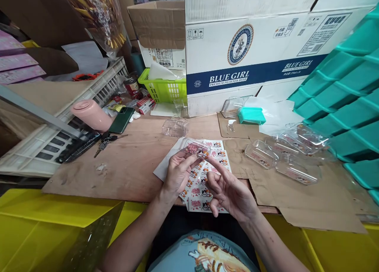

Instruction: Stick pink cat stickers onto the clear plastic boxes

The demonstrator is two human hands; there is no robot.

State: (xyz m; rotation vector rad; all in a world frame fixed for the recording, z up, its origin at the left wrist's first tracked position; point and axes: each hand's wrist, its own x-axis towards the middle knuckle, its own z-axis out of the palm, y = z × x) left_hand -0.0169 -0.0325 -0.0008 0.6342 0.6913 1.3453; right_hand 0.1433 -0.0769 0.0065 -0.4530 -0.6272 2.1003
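A small clear plastic box [196, 147] with a cat sticker on it is held by my left hand [177, 171], its fingers pinching the near edge. My right hand [229, 189] holds nothing; its index finger reaches out to the box's right corner near the sticker, and the other fingers are partly curled. Beneath both hands lie sheets of cat and pink-letter stickers [206, 193], over a white backing paper [161, 166]. Behind the hands stands another clear box [175, 127], with no sticker visible on it.
Several stickered clear boxes [298, 169] lie on cardboard at the right, beside stacked teal trays [355, 106]. A teal box [252, 115] sits before large beer cartons [237, 59]. Keys [104, 142], a phone [121, 120] and a pink bottle [91, 115] are at the left.
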